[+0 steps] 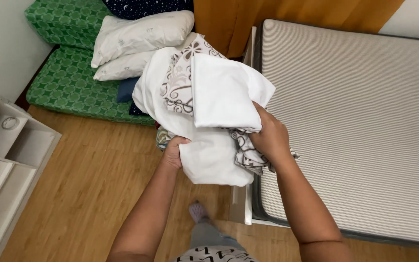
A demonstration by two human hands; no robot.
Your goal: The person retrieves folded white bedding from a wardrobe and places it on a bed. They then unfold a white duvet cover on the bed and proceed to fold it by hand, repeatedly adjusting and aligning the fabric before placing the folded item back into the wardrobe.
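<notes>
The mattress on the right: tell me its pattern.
The mattress has fine grey and white stripes, seen best in the head view.

Striped mattress (364, 121), pillows (146, 31), green mats (69, 82)

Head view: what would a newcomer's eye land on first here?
The bundle of white and floral-patterned bedding at centre frame draws the eye first, gripped by the left hand from below and the right hand at its right edge. To the right lies a bare striped mattress. At upper left, two white pillows rest on green patterned cushions on the wooden floor.
</notes>
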